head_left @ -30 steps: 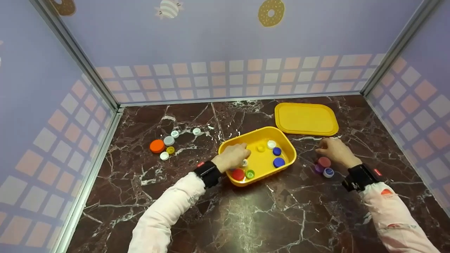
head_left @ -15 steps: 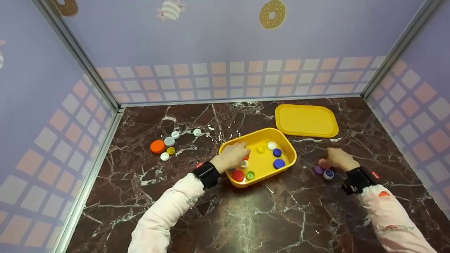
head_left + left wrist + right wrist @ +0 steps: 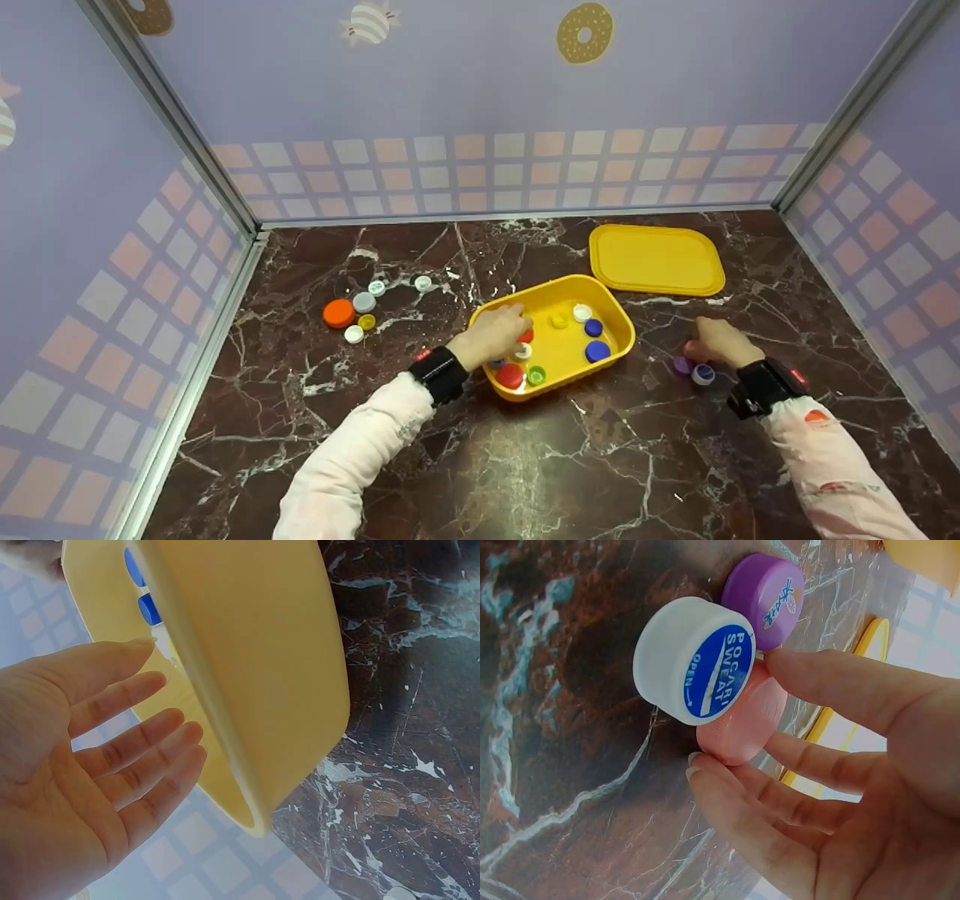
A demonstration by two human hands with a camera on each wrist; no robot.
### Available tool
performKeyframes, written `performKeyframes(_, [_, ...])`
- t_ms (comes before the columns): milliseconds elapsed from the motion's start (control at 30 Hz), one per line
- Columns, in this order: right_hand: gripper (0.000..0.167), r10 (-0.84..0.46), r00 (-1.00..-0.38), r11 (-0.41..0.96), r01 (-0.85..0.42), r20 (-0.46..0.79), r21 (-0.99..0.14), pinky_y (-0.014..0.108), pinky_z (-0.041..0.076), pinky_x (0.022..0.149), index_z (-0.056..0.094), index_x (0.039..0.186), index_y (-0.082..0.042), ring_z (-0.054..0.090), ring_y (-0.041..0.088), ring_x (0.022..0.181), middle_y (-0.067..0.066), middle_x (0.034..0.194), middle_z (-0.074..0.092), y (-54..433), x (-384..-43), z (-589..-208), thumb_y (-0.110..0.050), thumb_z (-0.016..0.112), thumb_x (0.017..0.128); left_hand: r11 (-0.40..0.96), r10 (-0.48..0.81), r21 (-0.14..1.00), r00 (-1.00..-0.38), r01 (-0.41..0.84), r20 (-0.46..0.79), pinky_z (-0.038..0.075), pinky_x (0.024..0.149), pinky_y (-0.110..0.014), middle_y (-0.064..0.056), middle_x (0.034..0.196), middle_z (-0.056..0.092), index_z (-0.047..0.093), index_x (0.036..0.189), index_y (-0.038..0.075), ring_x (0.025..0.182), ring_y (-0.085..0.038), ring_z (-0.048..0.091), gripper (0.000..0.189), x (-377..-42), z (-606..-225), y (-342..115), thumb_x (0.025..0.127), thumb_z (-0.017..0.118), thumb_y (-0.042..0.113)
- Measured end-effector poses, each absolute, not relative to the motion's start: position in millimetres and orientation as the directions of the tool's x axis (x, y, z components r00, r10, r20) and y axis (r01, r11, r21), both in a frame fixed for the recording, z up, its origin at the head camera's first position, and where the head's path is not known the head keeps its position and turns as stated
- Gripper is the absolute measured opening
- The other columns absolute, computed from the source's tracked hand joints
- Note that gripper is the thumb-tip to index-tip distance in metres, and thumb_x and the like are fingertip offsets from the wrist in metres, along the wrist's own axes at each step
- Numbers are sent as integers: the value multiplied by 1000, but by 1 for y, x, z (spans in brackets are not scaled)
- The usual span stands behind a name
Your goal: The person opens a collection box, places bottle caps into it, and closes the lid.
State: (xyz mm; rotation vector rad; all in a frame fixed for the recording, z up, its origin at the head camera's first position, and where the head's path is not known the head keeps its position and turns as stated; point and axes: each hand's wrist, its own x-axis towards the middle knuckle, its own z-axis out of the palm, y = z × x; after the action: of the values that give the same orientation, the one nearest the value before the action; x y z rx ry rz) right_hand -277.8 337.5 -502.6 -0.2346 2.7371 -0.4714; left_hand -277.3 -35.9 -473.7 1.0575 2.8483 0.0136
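Note:
My left hand point(image 3: 491, 336) is over the left part of a yellow box point(image 3: 577, 367). In the left wrist view its fingers are loosely bent with nothing between them, beside the box wall point(image 3: 262, 675). A red cap point(image 3: 526, 337) shows by its fingertips. On the marble-look table, thumb and fingers of my right hand point(image 3: 840, 757) pinch the sides of a pink bottle cap point(image 3: 746, 720). Touching or close to that cap are a white cap with a blue Pocari Sweat top point(image 3: 720, 675) and a purple cap point(image 3: 769, 600).
The box also holds blue caps point(image 3: 597, 351), a white cap point(image 3: 582, 313), a green cap point(image 3: 535, 375) and another red cap point(image 3: 510, 376). Behind it lies a yellow lid point(image 3: 656, 260). At left are an orange cap point(image 3: 339, 313) and several smaller caps. Patterned panels point(image 3: 480, 172) enclose the table.
My right hand has come down onto the pink cap, which it now grips. My left hand has stayed over the box; a red cap hidden one second ago now shows by its fingertips.

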Motion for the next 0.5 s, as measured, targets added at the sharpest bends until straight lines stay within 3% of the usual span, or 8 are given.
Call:
performKeyframes(267, [15, -225, -923, 929, -106, -312, -355, 30, 32, 46, 46, 65, -5, 41, 18, 50, 3, 58, 42, 336, -280, -507, -6, 57, 75, 763, 646, 53, -756, 645, -102, 45, 73, -33, -6, 97, 49, 64, 99, 10, 87, -22, 52, 28, -277, -474, -37, 77, 72, 25])
performKeyframes(500, [14, -235, -932, 915, -116, -274, -387, 31, 32, 48, 45, 71, -2, 41, 20, 53, 5, 62, 42, 336, -280, -502, -7, 58, 75, 766, 643, 43, -763, 642, -68, 46, 70, -33, -6, 94, 49, 64, 98, 10, 84, -20, 53, 24, -278, -471, -41, 78, 69, 22])
